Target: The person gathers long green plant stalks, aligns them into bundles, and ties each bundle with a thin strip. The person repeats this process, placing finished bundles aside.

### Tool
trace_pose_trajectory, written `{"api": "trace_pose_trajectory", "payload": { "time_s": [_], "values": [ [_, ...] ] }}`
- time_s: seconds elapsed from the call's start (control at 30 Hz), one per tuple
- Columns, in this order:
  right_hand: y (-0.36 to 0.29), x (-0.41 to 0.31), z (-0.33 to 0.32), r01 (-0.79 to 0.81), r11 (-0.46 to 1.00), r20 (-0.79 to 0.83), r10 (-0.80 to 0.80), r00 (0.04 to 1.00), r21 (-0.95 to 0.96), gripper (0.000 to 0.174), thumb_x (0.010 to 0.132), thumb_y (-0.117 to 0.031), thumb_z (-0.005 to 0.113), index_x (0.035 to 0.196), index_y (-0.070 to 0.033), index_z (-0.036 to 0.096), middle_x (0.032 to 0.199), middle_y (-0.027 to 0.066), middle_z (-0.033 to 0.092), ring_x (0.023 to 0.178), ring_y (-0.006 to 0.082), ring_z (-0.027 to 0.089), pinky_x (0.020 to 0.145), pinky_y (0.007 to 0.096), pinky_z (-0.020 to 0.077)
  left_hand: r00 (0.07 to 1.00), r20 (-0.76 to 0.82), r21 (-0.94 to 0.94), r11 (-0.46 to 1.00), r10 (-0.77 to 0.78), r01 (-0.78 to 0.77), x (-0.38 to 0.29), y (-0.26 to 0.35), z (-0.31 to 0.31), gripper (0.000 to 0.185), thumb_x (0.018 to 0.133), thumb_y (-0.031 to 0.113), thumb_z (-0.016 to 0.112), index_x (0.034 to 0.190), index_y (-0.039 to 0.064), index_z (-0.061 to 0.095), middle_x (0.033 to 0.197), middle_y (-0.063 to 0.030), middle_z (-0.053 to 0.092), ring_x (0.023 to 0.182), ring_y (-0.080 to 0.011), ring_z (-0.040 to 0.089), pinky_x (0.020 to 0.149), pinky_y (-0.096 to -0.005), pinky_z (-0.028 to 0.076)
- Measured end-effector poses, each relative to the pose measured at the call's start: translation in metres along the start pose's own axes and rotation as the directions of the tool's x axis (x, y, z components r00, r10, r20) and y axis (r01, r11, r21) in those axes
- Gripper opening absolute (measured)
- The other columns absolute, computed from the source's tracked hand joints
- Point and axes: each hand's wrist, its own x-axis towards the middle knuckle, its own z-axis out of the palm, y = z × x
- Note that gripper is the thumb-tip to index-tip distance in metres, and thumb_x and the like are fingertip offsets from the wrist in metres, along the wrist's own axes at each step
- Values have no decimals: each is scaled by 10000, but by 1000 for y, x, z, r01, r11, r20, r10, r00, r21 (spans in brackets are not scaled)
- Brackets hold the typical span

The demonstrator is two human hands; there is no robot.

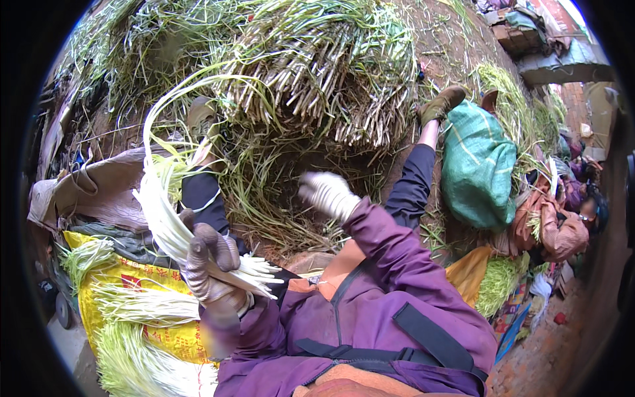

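Note:
My left hand [212,258], in a dirty knit work glove, is closed around a bundle of pale, peeled stalks [166,213]. Their cut ends point right towards my lap, and long thin green leaves arch up and over from the other end. My right hand [327,194], in a striped white glove, is blurred and hovers over the ground between my legs; its fingers are too blurred to read. Beyond it lies a large heap of unpeeled stalks [307,74] with brownish ends and green leaves. Loose leaves [263,198] are strewn between my legs.
At the lower left, peeled bundles [149,303] lie on a yellow printed sack [186,342]. A stuffed green woven sack [476,168] stands right of my right leg. Further right sits another person [560,228] in a reddish top, near a pile of green leaves [501,283].

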Motion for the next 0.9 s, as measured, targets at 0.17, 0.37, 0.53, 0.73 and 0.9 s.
{"api": "trace_pose_trajectory", "payload": {
  "time_s": [0.17, 0.37, 0.53, 0.73, 0.9],
  "values": [
    [-28, 68, -111, 131, 945, -465, -264, 845, -299, 539, 795, -195, 669, 1281, -52, 485, 1165, 172, 608, 1032, 336, 595, 866, 411, 478, 997, -71, -10, 1000, -16, 16, -3, 1, 3, 601, 787, 156, 742, 1282, 19, 431, 725, -40, 541, 428, -107, 423, 382, -237, 354],
    [-91, 147, -117, 236, 510, -82, -525, 847, -828, 509, 912, -104, 421, 1416, -109, 348, 1431, 158, 405, 1289, 346, 422, 1075, 477, 321, 1000, -3, 15, 1000, -6, 6, 0, 8, 5, 545, 830, 153, 702, 1287, 11, 441, 740, 7, 528, 432, -67, 353, 403, -221, 322],
    [-104, 180, -108, 346, 465, 84, -496, 864, -814, 515, 923, -184, 431, 1427, -150, 335, 1454, 127, 373, 1285, 374, 418, 985, 629, 352, 996, -86, 20, 1000, -8, 9, 1, 11, 2, 593, 776, 182, 752, 1245, 8, 434, 716, -56, 571, 432, -124, 465, 391, -244, 388],
    [-102, 196, -116, 424, 392, 180, -525, 832, -816, 518, 913, -114, 405, 1409, -261, 370, 1209, 80, 539, 960, 286, 610, 704, 399, 521, 996, -86, 26, 999, -19, 21, 1, 11, 1, 602, 768, 189, 757, 1244, 9, 435, 702, -59, 559, 423, -126, 459, 383, -244, 383],
    [-94, 198, -124, 514, 463, 220, -551, 805, -722, 411, 850, -135, 565, 1261, -137, 546, 960, 99, 625, 849, 274, 617, 683, 385, 532, 999, -11, -27, 999, 35, -35, 3, 11, -3, 552, 825, 186, 702, 1267, 6, 425, 686, -16, 501, 417, -92, 394, 381, -230, 341]
  ]
}}
